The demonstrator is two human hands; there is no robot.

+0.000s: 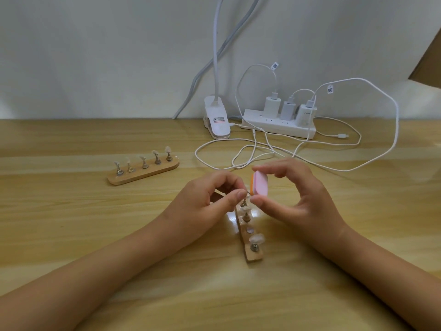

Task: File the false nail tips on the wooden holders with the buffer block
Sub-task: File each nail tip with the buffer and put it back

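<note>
A wooden holder lies lengthwise in front of me, with metal pegs carrying clear false nail tips; one socket in its row shows bare. My left hand pinches a small peg with a nail tip above the holder's far end. My right hand grips a pink and orange buffer block between thumb and fingers, its edge touching that tip. A second wooden holder with several tipped pegs rests to the left, apart from both hands.
A white power strip with three chargers stands at the back by the wall. White cables loop over the wooden table behind my hands. A white clip lamp base sits left of the strip.
</note>
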